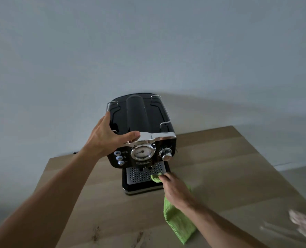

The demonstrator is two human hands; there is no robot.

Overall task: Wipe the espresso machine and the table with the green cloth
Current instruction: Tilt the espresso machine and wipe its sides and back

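The fingers (pixel 163 178) of the right hand (pixel 177 191) are curled round a bunched end of the green cloth (pixel 180 222) and press it onto the right front corner of the perforated drip tray (pixel 139 175). The rest of the cloth trails from under the palm toward the person. Its long axis runs from the tray down and to the right, and its far end lies flat on the worktop (pixel 229 167).

The left hand (pixel 109 138) rests on the top left front corner of the espresso machine (pixel 141 122). Its thumb is stretched straight along the chrome band (pixel 162 136) and one straight finger lies along the left top edge. The other fingers are hidden behind the hand, so whether they curl down the side cannot be told.

The machine is black and stands upright toward the back of the wooden worktop, close to the pale wall (pixel 148 42). Its front faces the person and its long axis runs away toward the wall. On the front are three round buttons (pixel 120 158) at the left, a chrome-rimmed gauge (pixel 142 152) in the middle and a knob (pixel 166 154) at the right. A small nameplate (pixel 143 164) under the gauge carries writing too small to read.

At the worktop's right edge lies a pale object (pixel 300 222), too blurred to identify.
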